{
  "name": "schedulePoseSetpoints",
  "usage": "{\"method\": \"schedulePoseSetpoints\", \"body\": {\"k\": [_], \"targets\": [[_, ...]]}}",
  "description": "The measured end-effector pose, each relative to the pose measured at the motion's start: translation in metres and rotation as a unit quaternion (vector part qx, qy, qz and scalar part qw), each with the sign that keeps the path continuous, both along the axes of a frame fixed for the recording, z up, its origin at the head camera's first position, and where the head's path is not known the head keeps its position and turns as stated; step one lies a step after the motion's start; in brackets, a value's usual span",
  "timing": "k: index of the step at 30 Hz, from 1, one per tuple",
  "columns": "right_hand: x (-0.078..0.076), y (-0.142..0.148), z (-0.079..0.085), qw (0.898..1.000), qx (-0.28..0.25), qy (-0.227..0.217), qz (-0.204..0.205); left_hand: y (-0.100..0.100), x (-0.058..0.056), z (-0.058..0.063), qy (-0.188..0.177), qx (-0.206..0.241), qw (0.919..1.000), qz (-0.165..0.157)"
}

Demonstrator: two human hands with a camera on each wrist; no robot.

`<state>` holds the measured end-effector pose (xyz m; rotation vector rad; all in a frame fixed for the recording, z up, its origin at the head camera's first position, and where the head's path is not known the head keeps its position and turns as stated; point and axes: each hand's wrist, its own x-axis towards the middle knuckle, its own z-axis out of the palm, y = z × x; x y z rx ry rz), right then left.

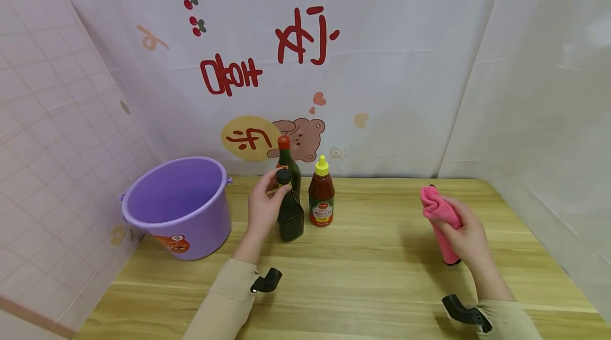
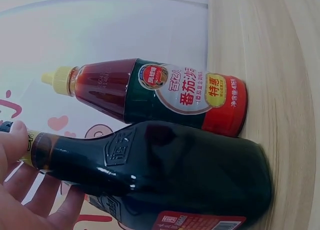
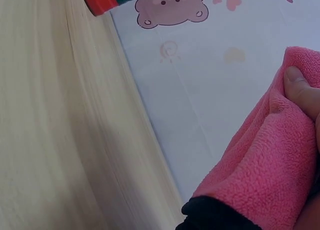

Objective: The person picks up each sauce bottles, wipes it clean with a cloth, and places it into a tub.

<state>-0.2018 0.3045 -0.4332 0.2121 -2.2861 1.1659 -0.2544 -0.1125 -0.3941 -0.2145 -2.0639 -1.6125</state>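
Note:
My left hand (image 1: 264,205) pinches the neck of a dark sauce bottle (image 1: 290,218) with a black cap, which stands upright on the table. Its embossed glass and red label show in the left wrist view. Close behind it is a green bottle (image 1: 294,173) with a red cap, partly hidden. To the right stands a ketchup bottle (image 1: 322,194) with a yellow nozzle top. Over the right side of the table, my right hand (image 1: 465,228) grips a folded pink cloth (image 1: 445,239) with dark edging, thumb pressed on its fluffy surface (image 3: 265,155).
A purple bucket (image 1: 202,234) with an orange sticker stands at the left of the wooden table (image 1: 353,287). A white printed sheet (image 1: 406,64) hangs along the table's back edge, with pale sheeting at both sides.

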Motion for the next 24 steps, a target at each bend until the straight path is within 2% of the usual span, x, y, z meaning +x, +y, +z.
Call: {"method": "schedulePoseSetpoints", "body": {"k": [8, 18, 24], "targets": [[0.004, -0.006, 0.004, 1.0, -0.001, 0.0, 0.004, 0.002, 0.004, 0.0, 0.024, 0.018, 0.9994, -0.017], [0.008, -0.01, 0.007, 1.0, -0.008, 0.0, 0.01, 0.012, 0.016, -0.001, 0.015, -0.009, 0.999, -0.041], [0.008, -0.014, 0.009, 1.0, -0.007, -0.007, 0.018, 0.024, 0.025, 0.006, 0.01, -0.025, 0.9972, -0.07]]}}
